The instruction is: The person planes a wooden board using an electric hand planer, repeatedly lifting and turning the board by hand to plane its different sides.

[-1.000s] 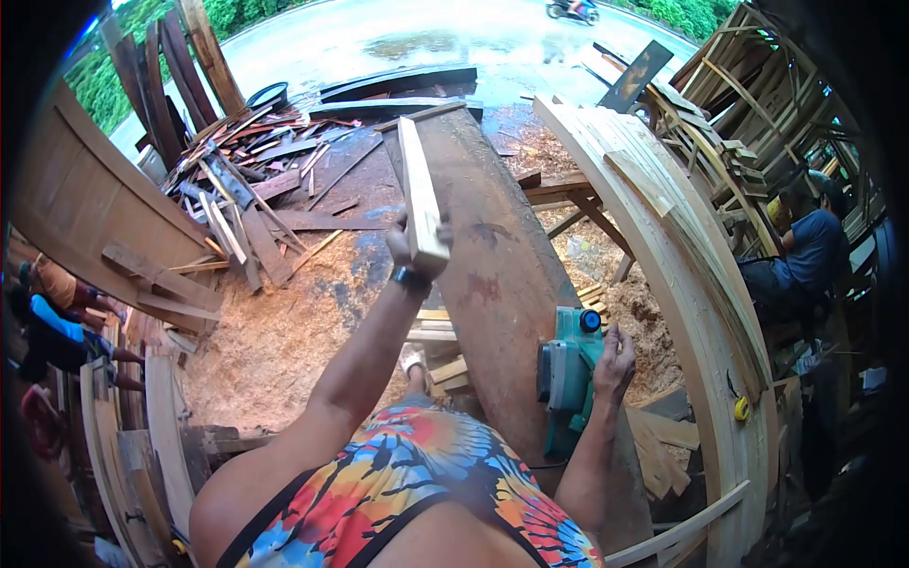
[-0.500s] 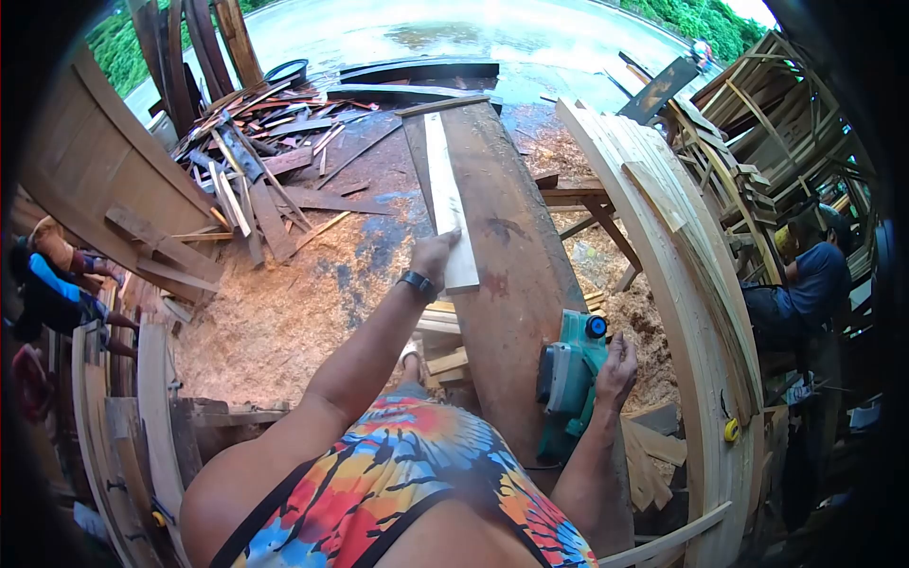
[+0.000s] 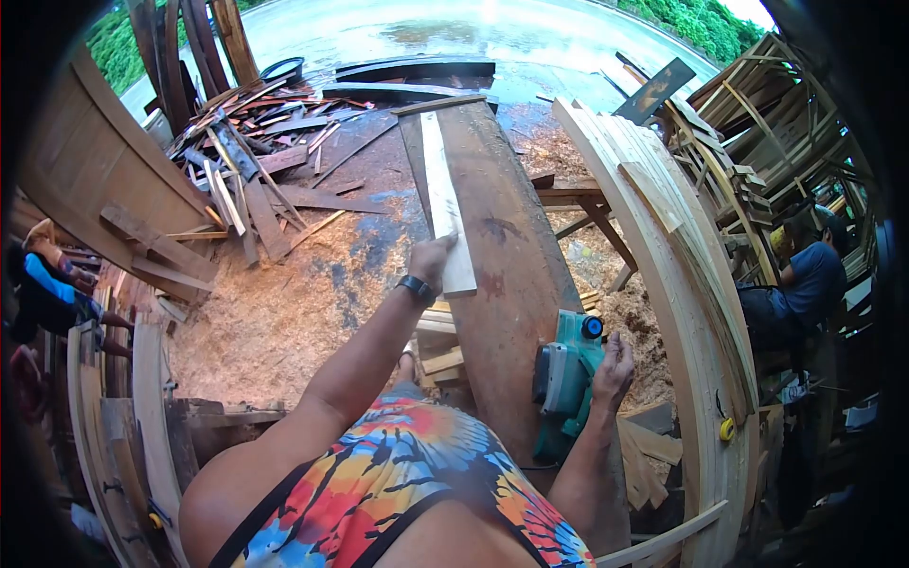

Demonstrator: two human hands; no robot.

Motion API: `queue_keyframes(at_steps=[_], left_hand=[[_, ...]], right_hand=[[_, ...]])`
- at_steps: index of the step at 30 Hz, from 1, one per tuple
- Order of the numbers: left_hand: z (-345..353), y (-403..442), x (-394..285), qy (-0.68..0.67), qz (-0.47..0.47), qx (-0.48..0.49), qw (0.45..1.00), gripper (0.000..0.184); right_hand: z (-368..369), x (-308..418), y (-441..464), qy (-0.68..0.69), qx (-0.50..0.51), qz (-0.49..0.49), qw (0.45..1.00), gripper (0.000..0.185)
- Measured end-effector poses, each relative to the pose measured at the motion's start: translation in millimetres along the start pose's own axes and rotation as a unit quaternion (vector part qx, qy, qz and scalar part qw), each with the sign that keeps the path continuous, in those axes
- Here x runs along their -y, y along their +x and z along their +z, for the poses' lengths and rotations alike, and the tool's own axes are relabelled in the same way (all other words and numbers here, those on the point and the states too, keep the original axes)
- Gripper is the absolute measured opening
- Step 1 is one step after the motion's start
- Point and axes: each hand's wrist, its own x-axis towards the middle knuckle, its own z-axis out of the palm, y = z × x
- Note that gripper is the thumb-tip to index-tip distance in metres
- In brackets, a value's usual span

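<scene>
Pale board (image 3: 441, 189) | now flat on tabletop (image 3: 516, 260) vs raised 1 s ago; prob. better supported | L hand (image 3: 433, 262): fingers closed on near-end edge | R hand (image 3: 614, 367): half-curled by planer (image 3: 568, 369), grip unclear

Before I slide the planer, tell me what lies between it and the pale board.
Nothing lies between the planer and the pale board; the head view shows only bare bench top, with a reddish stain beside the board's near end.

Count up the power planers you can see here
1: the green planer, on the wide brown plank, beside the right hand. Others could be hidden in the dark edges.
</scene>
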Motion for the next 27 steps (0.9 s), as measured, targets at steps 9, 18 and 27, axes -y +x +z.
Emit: queue_keyframes(at_steps=[9, 18, 27], left_hand=[[-13, 14, 16, 0.017, -0.008, -0.004, 1.0, 0.03], [-20, -17, 42, 0.195, 0.085, -0.012, 0.977, 0.056], [-18, -42, 22, 0.148, 0.104, 0.015, 0.983, 0.049]], right_hand=[[-1, 0, 0, 0.013, -0.004, -0.005, 1.0, 0.059], [-3, 6, -1, 0.009, -0.002, -0.002, 1.0, 0.058], [-3, 8, -4, 0.011, 0.002, -0.002, 1.0, 0.058]])
